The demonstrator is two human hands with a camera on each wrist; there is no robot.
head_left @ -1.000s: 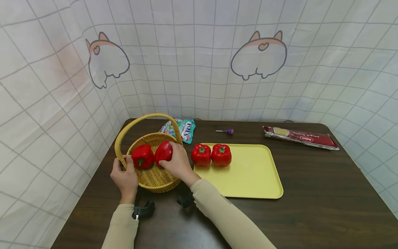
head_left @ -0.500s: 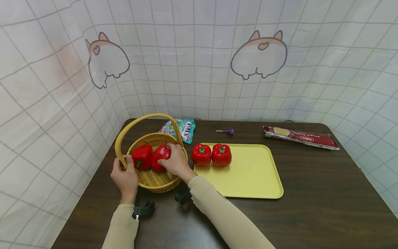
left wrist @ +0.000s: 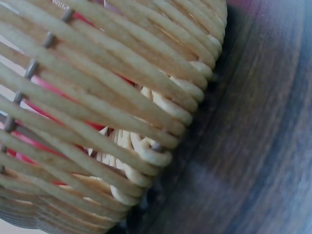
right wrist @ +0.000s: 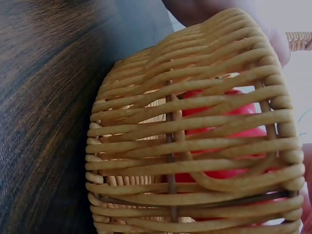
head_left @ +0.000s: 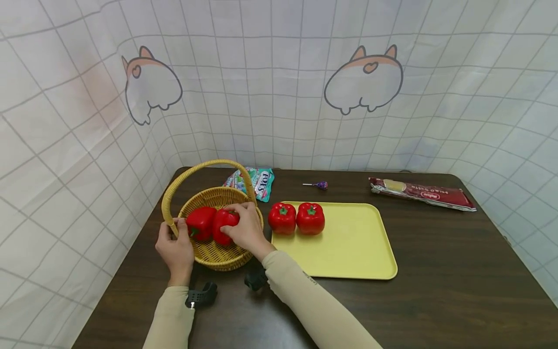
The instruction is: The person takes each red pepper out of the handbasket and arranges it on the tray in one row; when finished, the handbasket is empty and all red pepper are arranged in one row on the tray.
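Red pepper sits in the pinch of the right hand, inside the wicker basket the left hand grips.

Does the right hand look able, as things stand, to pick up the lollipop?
Probably not yet: the right hand holds a red pepper inside the basket. Once freed, it likely could: nothing covers the lollipop.

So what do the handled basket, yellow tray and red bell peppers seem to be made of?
Handled basket: wicker or a lookalike, low sheen; rounded strands visibly woven.
Yellow tray: probably plastic, smooth; even colour, raised rim.
Red bell peppers: glossy, bright highlights; real flesh or moulded plastic, I can't tell.
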